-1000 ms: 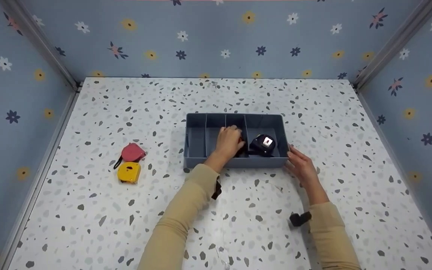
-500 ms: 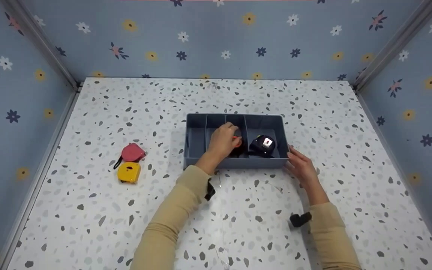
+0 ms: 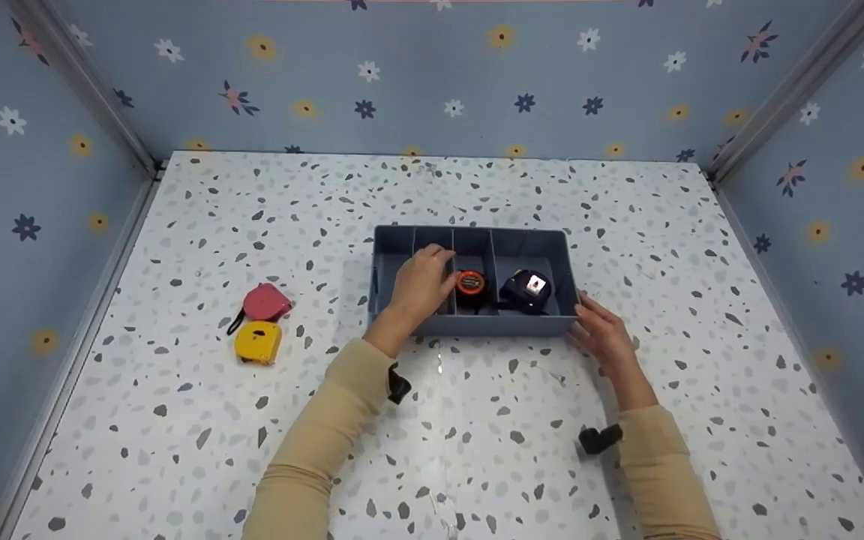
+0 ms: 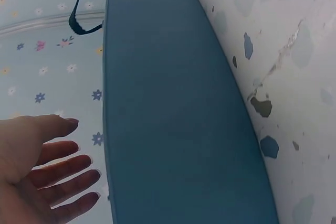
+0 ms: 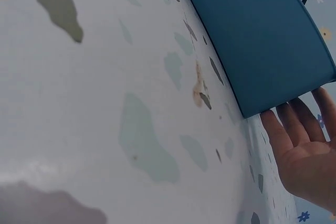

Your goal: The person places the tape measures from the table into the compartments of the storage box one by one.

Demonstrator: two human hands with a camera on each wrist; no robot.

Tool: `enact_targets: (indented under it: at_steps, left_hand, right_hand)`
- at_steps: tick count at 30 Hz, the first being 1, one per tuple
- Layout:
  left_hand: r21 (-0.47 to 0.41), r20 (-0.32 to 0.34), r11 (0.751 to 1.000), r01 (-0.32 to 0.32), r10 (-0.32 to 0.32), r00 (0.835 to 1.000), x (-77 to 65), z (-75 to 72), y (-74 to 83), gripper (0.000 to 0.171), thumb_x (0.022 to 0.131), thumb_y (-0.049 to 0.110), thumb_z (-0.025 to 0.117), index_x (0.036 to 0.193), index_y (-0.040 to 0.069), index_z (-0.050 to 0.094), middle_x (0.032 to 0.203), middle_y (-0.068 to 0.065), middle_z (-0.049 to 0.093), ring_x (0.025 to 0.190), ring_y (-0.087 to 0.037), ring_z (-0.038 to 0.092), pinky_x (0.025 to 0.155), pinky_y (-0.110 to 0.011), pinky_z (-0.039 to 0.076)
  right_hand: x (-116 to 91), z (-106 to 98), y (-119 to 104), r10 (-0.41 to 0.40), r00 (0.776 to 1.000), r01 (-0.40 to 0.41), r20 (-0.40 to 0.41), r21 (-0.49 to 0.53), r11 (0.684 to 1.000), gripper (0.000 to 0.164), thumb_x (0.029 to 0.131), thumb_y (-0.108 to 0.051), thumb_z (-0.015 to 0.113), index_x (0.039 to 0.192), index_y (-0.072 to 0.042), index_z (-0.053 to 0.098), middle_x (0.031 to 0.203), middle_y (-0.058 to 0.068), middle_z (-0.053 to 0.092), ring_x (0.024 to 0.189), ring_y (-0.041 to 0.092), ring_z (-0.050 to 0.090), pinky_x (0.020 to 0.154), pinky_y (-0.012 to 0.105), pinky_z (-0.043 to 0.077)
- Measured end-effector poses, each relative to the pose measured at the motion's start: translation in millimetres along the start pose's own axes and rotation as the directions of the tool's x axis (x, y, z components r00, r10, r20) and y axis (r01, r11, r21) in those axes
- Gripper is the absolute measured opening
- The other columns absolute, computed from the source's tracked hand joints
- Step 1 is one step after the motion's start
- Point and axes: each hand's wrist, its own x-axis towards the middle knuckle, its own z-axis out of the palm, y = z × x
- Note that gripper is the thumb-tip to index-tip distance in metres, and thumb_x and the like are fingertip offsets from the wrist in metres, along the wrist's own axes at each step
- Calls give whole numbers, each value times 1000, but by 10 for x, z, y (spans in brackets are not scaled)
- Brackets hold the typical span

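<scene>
Head view: your left hand hides part of the divided box; lettering on the orange-and-black tape measure is too small to read. The near edge of the counter and both your sleeves run out of frame below. Wrist views: the box's wall conceals its contents; side edges crop your left hand and right hand. Lower left, right wrist: a blurred patch, unidentifiable.

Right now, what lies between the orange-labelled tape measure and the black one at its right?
An upright divider of the organizer box stands between them, seen in the head view.
</scene>
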Motion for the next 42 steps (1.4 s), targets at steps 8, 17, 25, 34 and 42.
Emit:
enact_targets:
  at_steps: [8,17,25,34,42]
  left_hand:
    - [-45,-19,999,25,-26,999,-186,-119,-91,35,82,18,63,113,1,58,106,-11,58,95,-23,55,82,-30,45]
    - [-83,-118,997,0,-10,993,-290,-327,-180,33,82,15,63,111,0,60,106,-12,58,97,-24,54,83,-31,45]
    - [-83,-166,996,27,-41,985,-370,-479,-314,34,82,16,64,111,-1,59,108,-15,56,100,-27,53,85,-34,43]
    - [-32,-177,997,67,-72,982,-418,-620,-517,38,82,15,62,115,-2,56,112,-16,53,104,-28,50,85,-36,44]
    - [10,-162,995,97,-94,982,-471,-701,-708,42,83,14,62,120,-3,52,115,-18,51,104,-31,48,84,-42,42]
  right_hand:
    - [-89,-40,50,47,999,-47,-2,-48,998,55,87,-11,57,135,-7,32,143,4,26,127,23,29,99,39,31]
    - [-78,-25,34,24,1000,-25,-13,-74,997,57,87,-13,57,136,-5,31,142,8,26,127,24,30,98,40,32]
    - [-52,-33,24,40,999,-41,-22,-65,997,57,87,-12,56,137,-5,28,143,7,25,127,24,29,98,40,32]
    - [-24,-29,-7,52,999,-52,2,-42,998,57,88,-11,54,138,-6,26,144,8,23,128,24,28,98,40,31]
    - [7,3,-32,35,999,-34,9,-65,997,60,87,-14,57,138,-5,27,144,7,23,128,23,26,99,38,30]
